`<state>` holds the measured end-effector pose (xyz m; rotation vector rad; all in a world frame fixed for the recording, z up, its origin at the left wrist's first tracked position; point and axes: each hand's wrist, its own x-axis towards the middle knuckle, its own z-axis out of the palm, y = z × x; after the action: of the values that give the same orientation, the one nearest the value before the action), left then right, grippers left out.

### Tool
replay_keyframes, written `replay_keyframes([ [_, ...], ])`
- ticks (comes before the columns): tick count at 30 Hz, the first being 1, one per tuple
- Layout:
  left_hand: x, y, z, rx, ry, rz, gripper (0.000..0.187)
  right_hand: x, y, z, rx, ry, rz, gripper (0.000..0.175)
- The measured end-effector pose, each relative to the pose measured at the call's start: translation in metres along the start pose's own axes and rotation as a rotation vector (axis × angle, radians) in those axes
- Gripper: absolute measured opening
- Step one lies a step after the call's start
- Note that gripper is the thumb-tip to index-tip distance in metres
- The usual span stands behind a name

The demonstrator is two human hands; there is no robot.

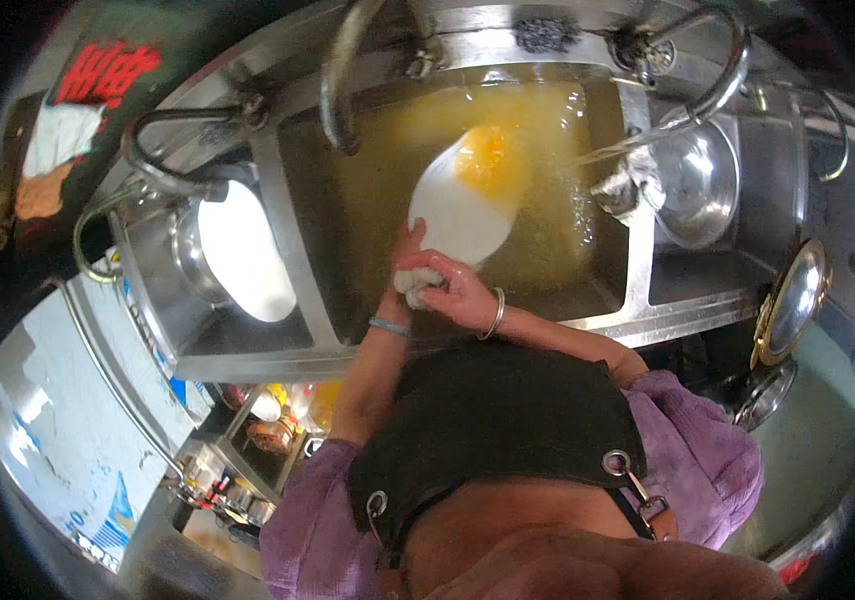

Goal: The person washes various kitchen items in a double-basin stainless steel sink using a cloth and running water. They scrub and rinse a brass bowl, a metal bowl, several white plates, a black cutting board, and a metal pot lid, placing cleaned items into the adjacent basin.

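A white oval plate [454, 217] slants into cloudy yellow water in the middle basin [337, 315] of a stainless steel sink. Its far part lies under the water, where an orange-yellow patch shows. My left hand [408, 238] grips the plate's near left edge, its fingers mostly hidden. A pale wadded cloth or scrubber [420, 285] is held in my right hand [465, 296], close over the left wrist and just short of the plate's near rim.
Water runs from the right curved faucet [731, 71] into the middle basin. A crumpled cloth [631, 186] lies on the right divider, beside a steel bowl [701, 184]. Another white oval plate [244, 251] leans in the left basin. A faucet spout [336, 112] overhangs the middle basin.
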<state>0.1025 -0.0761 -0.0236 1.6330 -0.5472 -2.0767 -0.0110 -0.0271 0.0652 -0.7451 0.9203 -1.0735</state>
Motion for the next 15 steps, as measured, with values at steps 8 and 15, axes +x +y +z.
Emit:
replay_keyframes([
  [8,0.011,-0.009,-0.017,-0.242,-0.034,-0.085,0.039,-0.001,-0.039,0.000,-0.256,0.012,-0.305,0.031],
  [15,0.028,-0.030,-0.031,-0.378,-0.083,-0.104,0.037,0.034,0.016,-0.012,-0.590,0.008,-0.158,0.034],
])
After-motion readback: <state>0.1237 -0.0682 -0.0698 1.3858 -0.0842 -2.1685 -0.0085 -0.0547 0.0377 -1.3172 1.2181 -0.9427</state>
